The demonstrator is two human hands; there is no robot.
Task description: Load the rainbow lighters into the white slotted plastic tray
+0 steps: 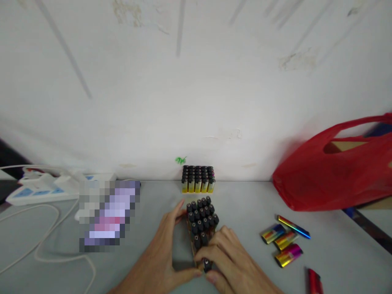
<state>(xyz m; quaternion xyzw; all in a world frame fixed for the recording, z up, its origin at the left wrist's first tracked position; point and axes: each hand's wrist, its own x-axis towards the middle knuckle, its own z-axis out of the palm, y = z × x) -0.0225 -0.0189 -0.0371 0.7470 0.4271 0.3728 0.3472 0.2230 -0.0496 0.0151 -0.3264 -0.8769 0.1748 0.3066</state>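
A small tray of lighters [202, 218] with black tops stands upright in rows between my hands. My left hand [167, 249] spans its left side, with fingers at the far left corner and thumb at the near end. My right hand [228, 255] has its thumb and fingers closed around one lighter [207, 264] at the tray's near end. Its body is hidden by the fingers. Behind the tray, against the wall, a block of lighters [198, 179] with yellow-and-silver bodies stands in tight rows.
Several shiny multicoloured lighters [288, 255] lie loose at the right, with a red lighter [315, 281] nearer the front edge. A red bag [330, 171] rests at the far right. On the left are a blurred phone [113, 216], a white power strip [39, 190] and a cable [45, 232].
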